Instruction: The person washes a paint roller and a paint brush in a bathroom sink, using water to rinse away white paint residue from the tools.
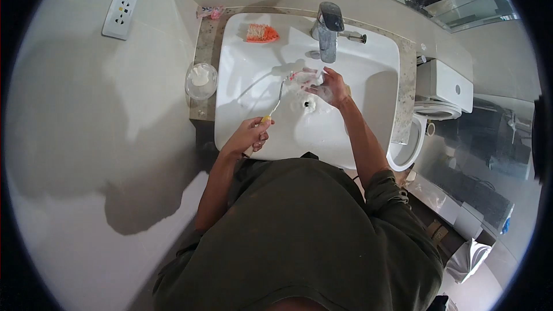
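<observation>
My left hand is closed around the handle of a tool at the basin's near left edge. From its yellow collar a thin, bent metal rod runs up into the white sink, like a paint roller frame. A pale head with pink-red marks sits at the rod's far end, partly blurred. Below the faucet, my right hand curves beside that head, thumb and fingers smeared by motion and wet glare. Whether its fingers close on the head cannot be made out.
An orange scrub brush lies on the sink's far left ledge. On the stone counter stand a clear round tub with something white inside and a crumpled pink wrapper. A toilet is at the right.
</observation>
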A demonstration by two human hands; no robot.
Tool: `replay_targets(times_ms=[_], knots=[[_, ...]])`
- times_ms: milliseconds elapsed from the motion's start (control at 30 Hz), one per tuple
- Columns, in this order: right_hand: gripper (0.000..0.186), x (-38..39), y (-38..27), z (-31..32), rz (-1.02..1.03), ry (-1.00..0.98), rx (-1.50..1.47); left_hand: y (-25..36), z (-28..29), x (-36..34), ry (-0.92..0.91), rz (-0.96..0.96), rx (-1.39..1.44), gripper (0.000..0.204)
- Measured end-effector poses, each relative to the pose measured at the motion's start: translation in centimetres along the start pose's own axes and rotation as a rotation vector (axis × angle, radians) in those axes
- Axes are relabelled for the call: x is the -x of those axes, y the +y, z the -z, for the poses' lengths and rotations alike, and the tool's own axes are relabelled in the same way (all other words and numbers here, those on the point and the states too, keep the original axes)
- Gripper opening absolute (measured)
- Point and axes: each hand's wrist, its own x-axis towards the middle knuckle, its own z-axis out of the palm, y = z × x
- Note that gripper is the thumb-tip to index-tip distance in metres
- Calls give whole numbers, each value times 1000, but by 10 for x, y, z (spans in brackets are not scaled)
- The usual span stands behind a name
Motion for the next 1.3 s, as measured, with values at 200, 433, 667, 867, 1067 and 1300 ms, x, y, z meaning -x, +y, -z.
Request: replay_targets(times_ms=[200, 433, 667, 867, 1067, 1300], knots=[[40, -62, 30, 21, 464, 234, -76, 0, -9, -9, -26, 46, 46, 34], [39, -89, 31, 23, 437, 288, -388, -1, -12, -5, 17, 19, 51, 31], [18, -78, 39, 10, 536, 203, -182, -4, -21, -10, 34, -63, 138, 27], [29, -54, 53, 3, 550, 188, 92, 4, -22, -5, 37, -112, 32, 26], [34, -81, 58, 10, 629, 499, -126, -6, -26, -11, 20, -23, 18, 31], [49, -97, 62, 3, 600, 786, -151, -10, -29, -8, 15, 23, 83, 32]])
